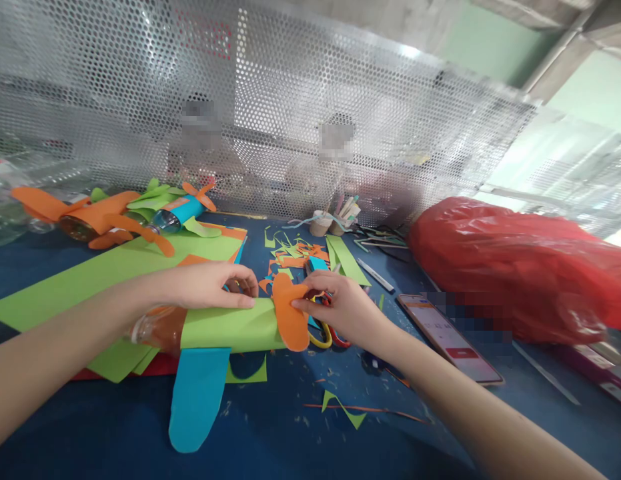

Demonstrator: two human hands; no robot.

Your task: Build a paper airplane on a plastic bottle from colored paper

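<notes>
A plastic bottle [157, 331] lies on its side, wrapped in green paper [235, 325], its neck to the left. A blue paper wing [199, 400] sticks out from it toward me. My left hand [215, 285] rests on top of the green wrap, fingers curled and fingertips touching the paper; whether it pinches anything is unclear. At the bottle's right end, my right hand [335, 305] pinches an orange paper piece [291, 313] with rounded lobes between thumb and fingers. Scissors [323, 333] with yellow and red handles lie partly behind the right hand.
Finished paper-and-bottle planes [177, 215] sit at the back left beside green sheets [115, 273]. Paper scraps [300, 257], cups of sticks [320, 223], a cutter [375, 275], a phone [450, 340] and a red bag [510, 267] lie farther back and right. People sit behind the perforated screen [290, 100].
</notes>
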